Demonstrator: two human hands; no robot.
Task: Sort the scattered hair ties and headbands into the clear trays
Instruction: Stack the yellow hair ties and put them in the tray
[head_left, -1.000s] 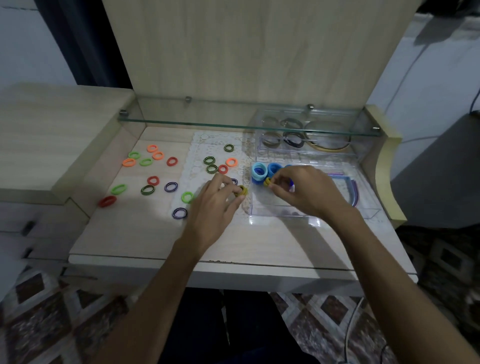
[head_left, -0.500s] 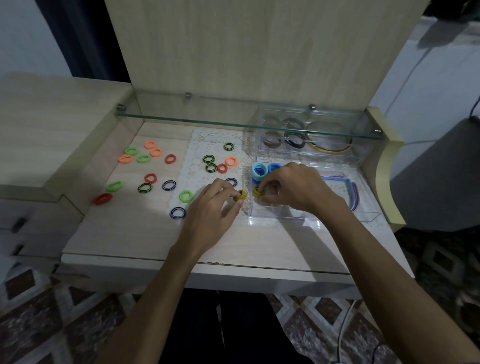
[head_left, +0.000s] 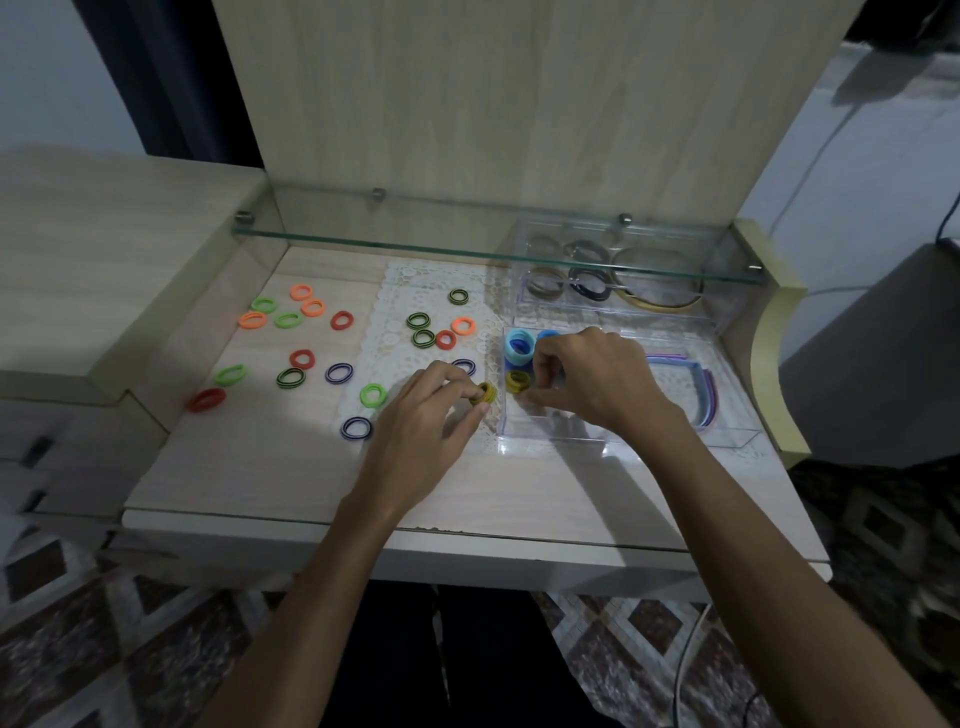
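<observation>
My left hand (head_left: 423, 415) pinches a small bunch of yellow hair ties (head_left: 486, 393) just outside the left wall of the near clear tray (head_left: 727, 439). My right hand (head_left: 597, 379) reaches into that tray and pinches another yellow hair tie (head_left: 517, 381) at its left end, right below a stack of light blue hair ties (head_left: 519, 347). Blue and purple headbands (head_left: 698, 384) lie at the tray's right side. Several orange, green, red and striped hair ties, such as an orange hair tie (head_left: 463, 326) and a purple striped one (head_left: 356, 428), lie scattered on the desk.
A second clear tray (head_left: 722, 317) behind holds dark hair ties and a gold headband (head_left: 660, 302), under a glass shelf (head_left: 363, 240). A white lace mat (head_left: 400, 291) covers the desk's middle. A raised wooden ledge (head_left: 104, 260) borders the left; the desk's front edge lies near my arms.
My right hand has drawn its yellow tie from near the blue stack down to the tray's left end. My left hand has barely shifted, still pinching its yellow ties.
</observation>
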